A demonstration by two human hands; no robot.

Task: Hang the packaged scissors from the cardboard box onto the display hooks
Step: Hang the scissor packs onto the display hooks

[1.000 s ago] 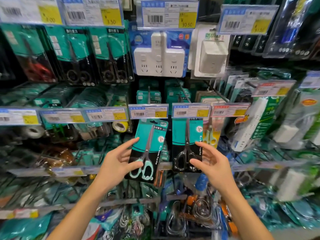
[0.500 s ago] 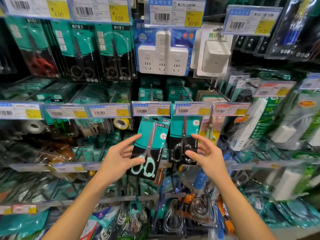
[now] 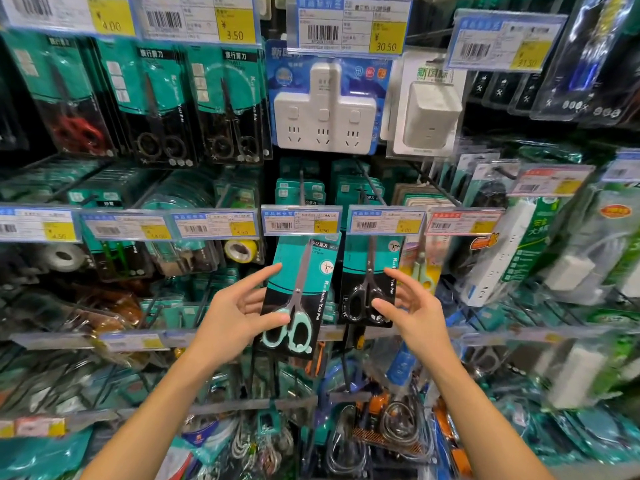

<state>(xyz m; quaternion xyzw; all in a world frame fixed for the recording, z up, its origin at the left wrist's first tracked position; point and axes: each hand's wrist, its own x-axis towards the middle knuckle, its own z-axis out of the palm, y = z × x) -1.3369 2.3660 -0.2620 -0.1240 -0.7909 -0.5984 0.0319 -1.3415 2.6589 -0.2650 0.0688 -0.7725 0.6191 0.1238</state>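
Note:
A teal and black pack of mint-handled scissors (image 3: 304, 271) hangs tilted under a price tag, its top at the display hook (image 3: 302, 188). My left hand (image 3: 239, 315) holds its left edge, thumb on the front by the handles. Just to the right, a pack of black-handled scissors (image 3: 369, 271) hangs straight from its own hook. My right hand (image 3: 414, 311) is spread beside this pack's right edge, and the thumb tip touches its front. The cardboard box is out of view.
Rows of hooks carry more scissors packs (image 3: 156, 105) at upper left, white socket adapters (image 3: 323, 109) above, tape rolls (image 3: 240, 251) at left and power strips (image 3: 509, 251) at right. Price tag strips (image 3: 214, 225) jut out in front of each row. Cables and carabiners hang below.
Both hands have stayed at the two packs and drifted slightly upward. The mint-handled pack remains tilted in my left hand.

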